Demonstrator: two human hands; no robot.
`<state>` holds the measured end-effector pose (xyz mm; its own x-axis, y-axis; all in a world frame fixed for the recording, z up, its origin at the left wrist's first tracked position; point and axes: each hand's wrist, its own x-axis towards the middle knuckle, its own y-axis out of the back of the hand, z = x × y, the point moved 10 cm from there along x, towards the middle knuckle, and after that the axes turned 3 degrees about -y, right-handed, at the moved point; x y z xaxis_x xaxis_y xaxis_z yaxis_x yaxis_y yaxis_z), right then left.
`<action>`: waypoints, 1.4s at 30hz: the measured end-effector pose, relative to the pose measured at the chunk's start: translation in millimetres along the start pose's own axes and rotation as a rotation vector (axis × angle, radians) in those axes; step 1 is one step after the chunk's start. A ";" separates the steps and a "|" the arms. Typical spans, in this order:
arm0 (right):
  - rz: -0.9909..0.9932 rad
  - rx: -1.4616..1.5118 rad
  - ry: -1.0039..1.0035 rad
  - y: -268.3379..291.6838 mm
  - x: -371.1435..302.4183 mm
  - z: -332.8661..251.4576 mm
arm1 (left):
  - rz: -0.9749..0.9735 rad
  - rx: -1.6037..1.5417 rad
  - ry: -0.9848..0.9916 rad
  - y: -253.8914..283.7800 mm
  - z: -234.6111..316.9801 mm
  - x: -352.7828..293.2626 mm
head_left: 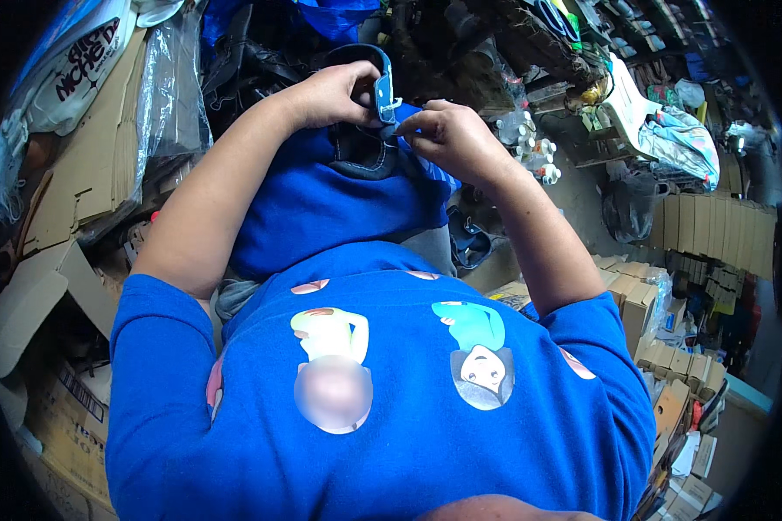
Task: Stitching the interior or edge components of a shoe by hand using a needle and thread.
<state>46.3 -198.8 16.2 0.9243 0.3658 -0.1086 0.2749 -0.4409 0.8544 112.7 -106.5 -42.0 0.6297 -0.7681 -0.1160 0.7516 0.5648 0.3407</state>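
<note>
Fingers of your left hand (330, 94) curl together around the blue strap (382, 82), clamped on its curved band just where it bends over toward the small pale buckle (389, 111). Your right hand (452, 135) meets it from the other side, thumb and forefinger pinched shut on the strap's lower end right beside that buckle, the remaining fingers folded loosely into the palm. The strap sits high in the middle of the view, held in the air between both hands and above the dark blue shoe (361, 152) that rests on your lap, its stitched opening just beneath your knuckles. Both forearms reach up from your blue printed sweatshirt (382, 408), which fills the lower half of the view. To your left, flattened cardboard (78, 182) and a clear plastic bag (174, 95) lean close against your arm. To your right, a cluster of small white bottles (530, 143) stands near your right wrist, a white plastic chair (630, 104) piled with cloth sits farther off, and stacks of small brown boxes (669, 365) crowd the floor by your elbow. Dark bags and clutter lie beyond your hands, too jumbled to tell apart.
</note>
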 end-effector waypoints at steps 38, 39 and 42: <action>-0.005 -0.081 -0.024 -2.6 -9.2 -10.7 | -0.266 0.056 -0.084 -26.6 16.7 14.0; -0.026 -0.035 -0.023 -5.4 -6.6 -8.8 | -0.265 0.087 -0.048 -25.6 14.5 14.2; -0.060 0.051 -0.032 -1.3 -5.3 -0.7 | -0.256 0.082 -0.107 -24.4 14.2 13.5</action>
<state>40.8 -199.6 16.0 0.9137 0.3664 -0.1758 0.3423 -0.4607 0.8189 100.1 -134.9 -38.6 0.3946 -0.9122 -0.1106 0.8623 0.3260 0.3876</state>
